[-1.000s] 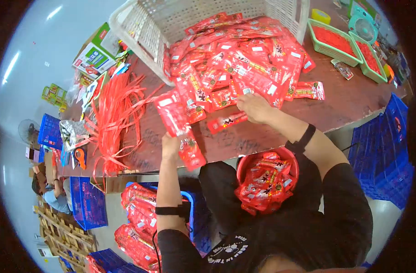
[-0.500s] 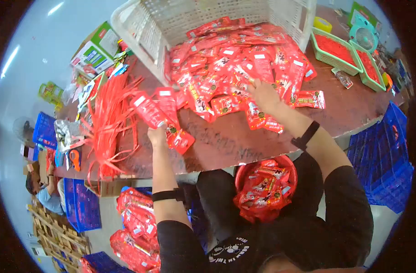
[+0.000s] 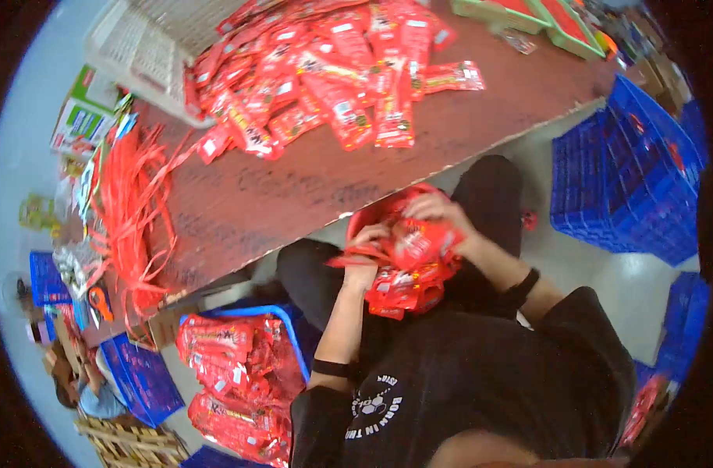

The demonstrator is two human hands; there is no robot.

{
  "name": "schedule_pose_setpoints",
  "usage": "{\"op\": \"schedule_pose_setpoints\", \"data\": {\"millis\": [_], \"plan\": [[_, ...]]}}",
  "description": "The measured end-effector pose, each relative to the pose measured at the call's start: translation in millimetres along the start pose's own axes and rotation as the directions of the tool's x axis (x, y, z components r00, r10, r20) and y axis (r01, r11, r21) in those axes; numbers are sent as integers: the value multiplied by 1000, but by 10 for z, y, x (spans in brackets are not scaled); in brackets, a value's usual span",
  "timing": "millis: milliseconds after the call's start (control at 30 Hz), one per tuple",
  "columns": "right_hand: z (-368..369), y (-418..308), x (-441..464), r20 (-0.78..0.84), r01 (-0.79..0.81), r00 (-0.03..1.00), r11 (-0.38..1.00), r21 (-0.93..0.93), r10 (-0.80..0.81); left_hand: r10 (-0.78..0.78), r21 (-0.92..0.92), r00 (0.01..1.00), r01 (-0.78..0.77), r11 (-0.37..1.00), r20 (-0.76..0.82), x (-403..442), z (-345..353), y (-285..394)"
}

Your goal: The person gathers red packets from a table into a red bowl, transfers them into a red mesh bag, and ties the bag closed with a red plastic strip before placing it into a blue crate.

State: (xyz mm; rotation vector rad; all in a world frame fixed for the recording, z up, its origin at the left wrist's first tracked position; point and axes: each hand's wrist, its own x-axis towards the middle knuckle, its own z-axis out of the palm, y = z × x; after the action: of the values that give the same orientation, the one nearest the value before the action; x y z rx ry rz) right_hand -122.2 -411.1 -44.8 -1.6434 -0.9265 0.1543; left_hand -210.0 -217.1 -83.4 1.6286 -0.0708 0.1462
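Both hands are over the red bucket point(image 3: 357, 224) between the person's knees. My left hand point(image 3: 364, 253) is closed round red packets at the bucket's left side. My right hand point(image 3: 437, 212) grips red packets on the right, its fingers over their upper end. Motion blurs these packets, so their number is unclear. Below the hands, more red packets point(image 3: 403, 292) fill the bucket. A large pile of red packets point(image 3: 325, 70) spills from a white basket point(image 3: 142, 66) onto the brown table point(image 3: 255, 203).
Red ribbon strips point(image 3: 130, 210) and orange-handled scissors point(image 3: 101, 303) lie on the table's left. A blue crate point(image 3: 294, 331) of bagged packets stands lower left. Blue crates point(image 3: 622, 179) stand right; green trays point(image 3: 571, 31) are at the upper right. Another person point(image 3: 99, 398) is at far left.
Both hands have moved from the tabletop down to the bucket, carrying packets. The view has turned, shifting the table and basket up and to the left.
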Motion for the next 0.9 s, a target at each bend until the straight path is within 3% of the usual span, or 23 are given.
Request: {"op": "schedule_pose_setpoints", "data": {"millis": [33, 67, 100, 133, 167, 200, 233, 267, 333, 400, 433, 467, 533, 600, 633, 667, 700, 733, 767, 800, 833, 867, 900], "plan": [[122, 190, -265, 51, 86, 996, 981, -174, -79, -400, -334, 916, 389, 859, 38, -8, 18, -34], [166, 384, -516, 165, 13, 984, 885, -465, 72, -693, -557, 682, 678, 480, 233, 49, 37, -38], [210, 407, -623, 281, 43, 952, 859, -511, 119, -684, -433, 638, 760, 485, 353, 96, 91, -51], [253, 325, -687, 164, -82, 972, 901, -425, 166, -655, -338, 590, 807, 484, 471, 145, 64, -230], [173, 250, -660, 264, -75, 941, 890, -450, 213, -268, 64, 693, 305, 950, 669, 201, -72, -157], [22, 140, -581, 505, -81, 773, 849, -522, 384, -377, 391, 590, 111, 914, 714, 387, -102, 355], [13, 113, -621, 425, -132, 813, 837, -531, 398, -779, 651, 340, 429, 627, 527, 560, -128, 391], [11, 112, -687, 369, -165, 840, 836, -523, 397, -586, 302, 500, 538, 787, 637, 454, -326, -365], [-153, -189, -485, 169, -555, 778, 788, -268, 605, -745, 223, 426, 772, 596, 514, 673, -92, 140], [-82, -294, -474, 176, -352, 905, 915, -197, 386, -831, 487, 371, 681, 547, 414, 720, 164, -2], [163, -247, -613, 203, -177, 940, 898, -402, 276, -781, 605, 389, 494, 624, 488, 664, 200, -398], [171, -526, -608, 364, -239, 753, 744, -624, 548, -725, 679, 404, 279, 679, 559, 611, 241, -783], [197, -382, -707, 454, -212, 664, 732, -647, 594, -802, 742, 298, 311, 594, 517, 467, 235, -1155], [334, 8, -748, 515, -153, 631, 744, -651, 580, -776, 728, 221, 269, 631, 590, 283, 129, -1983], [222, -96, -565, 511, -52, 609, 674, -737, 607, -822, 783, 258, 262, 565, 507, 326, 271, -1616], [56, -204, -438, 481, -178, 661, 743, -645, 576, -728, 688, 276, 242, 684, 628, 418, 275, -1561], [-103, -318, -316, 449, -286, 711, 805, -519, 542, -790, 742, 280, 276, 610, 545, 557, 361, -1158], [-264, -434, -200, 415, -364, 756, 852, -375, 506, -707, 741, 461, 144, 656, 537, 575, 281, -806], [-466, -541, -152, 143, -432, 856, 838, -333, 497, -595, 759, 624, 5, 651, 506, 600, 212, -445], [-590, -364, -191, -92, -501, 864, 828, -251, 495, -421, 666, 832, 87, 741, 360, 634, 163, 343], [-664, -143, -216, -358, -701, 671, 713, -19, 649, -233, 628, 957, 78, 775, 170, 504, -12, 549], [-678, 89, -264, -475, -720, 658, 673, -169, 585, -228, 458, 965, 264, 849, -133, 318, -165, 554], [-564, 740, -490, -420, -740, 644, 661, -127, 640, -220, 361, 950, 290, 886, -223, 227, -256, 465]]}}
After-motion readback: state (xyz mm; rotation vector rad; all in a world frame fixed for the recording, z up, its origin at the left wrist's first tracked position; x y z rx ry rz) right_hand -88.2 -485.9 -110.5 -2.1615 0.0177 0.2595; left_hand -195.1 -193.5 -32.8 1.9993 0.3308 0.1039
